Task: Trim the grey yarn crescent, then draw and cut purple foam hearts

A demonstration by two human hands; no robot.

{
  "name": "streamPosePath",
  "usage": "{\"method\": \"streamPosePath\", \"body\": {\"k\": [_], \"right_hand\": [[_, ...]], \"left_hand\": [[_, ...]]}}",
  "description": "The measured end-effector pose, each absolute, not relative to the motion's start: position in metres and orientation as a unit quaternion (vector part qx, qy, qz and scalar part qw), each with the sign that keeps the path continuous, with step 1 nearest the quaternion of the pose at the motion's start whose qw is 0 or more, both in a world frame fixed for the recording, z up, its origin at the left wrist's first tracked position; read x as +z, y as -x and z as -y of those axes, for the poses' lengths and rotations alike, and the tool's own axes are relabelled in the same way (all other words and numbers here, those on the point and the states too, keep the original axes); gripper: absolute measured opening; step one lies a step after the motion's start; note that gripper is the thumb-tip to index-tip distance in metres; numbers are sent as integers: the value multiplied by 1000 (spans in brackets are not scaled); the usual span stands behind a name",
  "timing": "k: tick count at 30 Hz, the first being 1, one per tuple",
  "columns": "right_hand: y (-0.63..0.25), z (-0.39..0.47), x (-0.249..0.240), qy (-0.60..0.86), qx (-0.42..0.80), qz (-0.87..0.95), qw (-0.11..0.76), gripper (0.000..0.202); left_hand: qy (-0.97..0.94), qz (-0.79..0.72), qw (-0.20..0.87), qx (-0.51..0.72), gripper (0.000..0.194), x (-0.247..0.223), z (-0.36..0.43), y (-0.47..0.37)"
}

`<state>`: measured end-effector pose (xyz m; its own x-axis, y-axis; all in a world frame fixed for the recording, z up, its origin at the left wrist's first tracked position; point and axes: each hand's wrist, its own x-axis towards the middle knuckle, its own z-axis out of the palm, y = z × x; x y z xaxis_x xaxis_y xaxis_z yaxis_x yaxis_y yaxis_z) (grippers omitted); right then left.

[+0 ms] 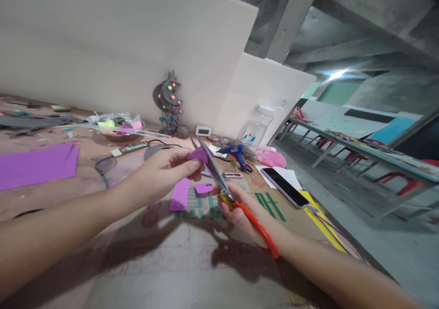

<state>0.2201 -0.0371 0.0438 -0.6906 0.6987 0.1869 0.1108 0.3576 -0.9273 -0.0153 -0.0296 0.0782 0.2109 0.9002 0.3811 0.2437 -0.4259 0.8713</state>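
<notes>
Between thumb and fingers, my left hand [174, 166] pinches a small piece of purple felt or foam sheet [202, 153]. My right hand [242, 208] is wrapped round the orange and yellow handles of a pair of scissors [217, 174]. The blades are slightly apart and point up and away, with the purple piece at them; whether they are cutting into it I cannot tell. Below, on the cardboard, lie a purple strip [179, 194] and a purple offcut with a hole [203, 188]. Behind the scissors is a utility knife [233, 175], partly hidden.
A blue glue gun [236, 154] stands beyond my right hand, before a clear bottle [258, 126]. To the right lies a phone [285, 187]. A large purple sheet [37, 165], a bowl of bagged pompoms [118, 135] and a decorated moon ornament [168, 100] are left and behind.
</notes>
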Motion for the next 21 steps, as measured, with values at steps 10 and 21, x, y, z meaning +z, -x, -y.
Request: {"method": "streamPosePath", "body": {"k": [10,21], "right_hand": [[-225,35,41,244,512,775,279,58],[-230,31,33,243,547,759,255,66]], "left_hand": [[-793,-416,290,339,35,86,25,31],[-812,-458,184,312,35,90,29,32]]}}
